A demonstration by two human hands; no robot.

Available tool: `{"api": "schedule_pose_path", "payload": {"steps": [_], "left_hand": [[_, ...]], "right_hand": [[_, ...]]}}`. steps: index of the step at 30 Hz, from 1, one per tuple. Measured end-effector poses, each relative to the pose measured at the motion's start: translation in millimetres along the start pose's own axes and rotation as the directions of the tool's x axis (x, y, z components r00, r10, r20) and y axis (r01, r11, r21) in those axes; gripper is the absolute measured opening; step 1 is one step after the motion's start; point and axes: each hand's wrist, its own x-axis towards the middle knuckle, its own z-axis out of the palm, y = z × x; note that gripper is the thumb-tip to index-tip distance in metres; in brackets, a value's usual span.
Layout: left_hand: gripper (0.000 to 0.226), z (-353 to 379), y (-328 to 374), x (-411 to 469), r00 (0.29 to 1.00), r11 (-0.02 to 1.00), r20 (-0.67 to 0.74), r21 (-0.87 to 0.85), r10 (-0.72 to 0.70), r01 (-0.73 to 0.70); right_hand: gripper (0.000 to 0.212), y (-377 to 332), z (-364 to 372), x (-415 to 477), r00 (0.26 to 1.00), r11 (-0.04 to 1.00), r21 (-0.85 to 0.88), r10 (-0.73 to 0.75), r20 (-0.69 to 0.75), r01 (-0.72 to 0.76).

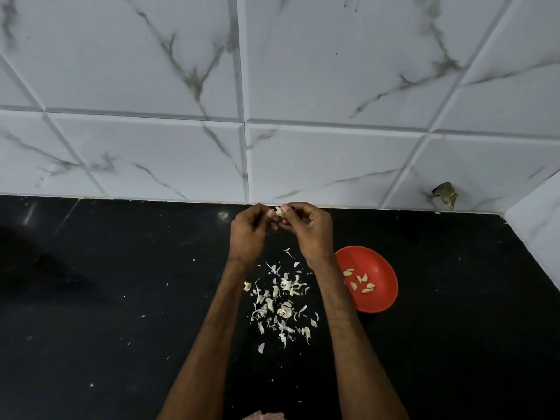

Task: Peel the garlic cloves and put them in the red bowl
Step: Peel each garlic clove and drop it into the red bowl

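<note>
Both hands are raised together over the black counter near the wall. My left hand [250,228] and my right hand [306,227] pinch one pale garlic clove [278,211] between their fingertips; most of the clove is hidden by the fingers. The red bowl [380,298] sits on the counter to the right of my right forearm, with several peeled cloves [362,281] inside it. Between my forearms lies a scatter of white garlic skins and a few cloves [281,301].
The black counter [106,313] runs left and right, meeting a white marble-patterned tiled wall [272,131] just behind my hands. The wall turns a corner at the far right. A broken hole in a tile [445,194] shows at the back right.
</note>
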Motion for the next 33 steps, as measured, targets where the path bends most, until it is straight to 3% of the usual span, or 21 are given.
{"api": "schedule_pose_path", "payload": {"steps": [3, 5, 7, 9, 11, 13, 16, 18, 21, 22, 24, 26, 28, 33], "left_hand": [[0.022, 1, -2, 0, 0.997, 0.995, -0.069, 0.095, 0.021, -0.015], [0.023, 0, -1, 0, 0.996, 0.999, -0.083, 0.036, -0.009, 0.012], [0.02, -2, 1, -1, 0.998, 0.997, -0.043, -0.07, -0.039, 0.036], [0.017, -4, 2, -1, 1.0, 0.996, 0.003, -0.09, -0.019, 0.019], [0.018, -6, 1, 0, 1.0, 0.996, 0.026, -0.084, -0.006, 0.009], [0.018, -5, 0, -1, 1.0, 0.995, 0.022, -0.098, -0.01, 0.012], [0.018, -2, 0, -3, 0.999, 0.987, -0.017, -0.159, -0.03, 0.026], [0.018, -2, 0, -3, 0.999, 0.987, -0.034, -0.157, -0.038, 0.033], [0.021, -3, 2, -2, 0.997, 0.989, -0.051, -0.139, -0.054, 0.047], [0.022, -4, 3, -2, 0.996, 0.986, -0.057, -0.158, -0.064, 0.055], [0.023, -5, 6, -4, 0.996, 0.979, -0.052, -0.196, -0.072, 0.06], [0.021, -5, 7, -5, 0.997, 0.975, -0.018, -0.211, -0.071, 0.065], [0.019, -2, 5, -5, 0.996, 0.974, 0.003, -0.209, -0.092, 0.091], [0.014, 2, -1, -4, 0.99, 0.971, -0.078, -0.217, -0.118, 0.099]], "right_hand": [[0.007, -1, -1, 4, 0.974, 0.92, -0.319, -0.211, 0.085, 0.227], [0.009, -1, 2, 4, 0.947, 0.852, -0.414, -0.294, 0.13, 0.322], [0.008, 0, 6, 0, 0.971, 0.927, -0.291, -0.231, 0.057, 0.238], [0.006, 2, 9, -3, 0.999, 0.999, -0.033, -0.04, -0.028, 0.039], [0.007, 5, 9, -2, 0.992, 0.977, 0.175, 0.127, -0.021, -0.122], [0.01, 5, 9, -1, 0.984, 0.959, 0.227, 0.179, -0.007, -0.173], [0.005, 5, 6, -1, 1.0, 1.0, -0.015, 0.026, 0.003, -0.026], [0.004, 3, 2, 0, 0.988, 0.96, -0.237, -0.136, 0.07, 0.149], [0.004, -4, 2, 2, 0.957, 0.891, -0.352, -0.249, 0.148, 0.286], [0.002, -6, 4, 1, 0.965, 0.907, -0.333, -0.22, 0.141, 0.256], [0.004, -9, 7, -1, 0.996, 0.987, -0.157, -0.023, 0.084, 0.036], [0.007, -11, 10, -2, 0.983, 0.98, 0.077, 0.183, 0.029, -0.184], [0.007, -8, 11, -2, 0.964, 0.952, 0.175, 0.263, -0.037, -0.253], [0.005, 0, 9, -2, 0.983, 0.983, -0.027, 0.182, -0.041, -0.183]]}}
